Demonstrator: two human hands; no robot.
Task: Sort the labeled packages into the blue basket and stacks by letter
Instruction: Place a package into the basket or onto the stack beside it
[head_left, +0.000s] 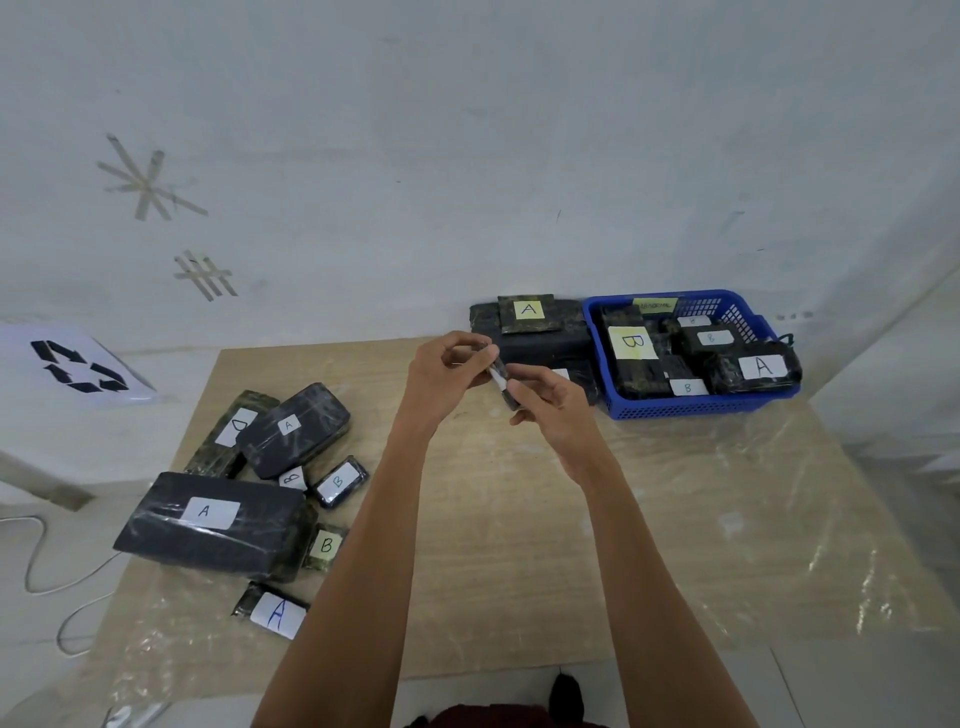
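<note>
Black-wrapped small pkg (502, 383) is held up over the table (519, 545) btwn both hands, turned edge-on, prob. to read its label; letter can't be made out. L hand (451, 370) curls round the top end, R hand (551, 402) pinches the lower end. To the right the blue basket (691, 408) holds A and B pkgs, w/ the A stack (527, 312) touching its left side by the wall. The unsorted pile (213, 525) lies well apart, far left.
</note>
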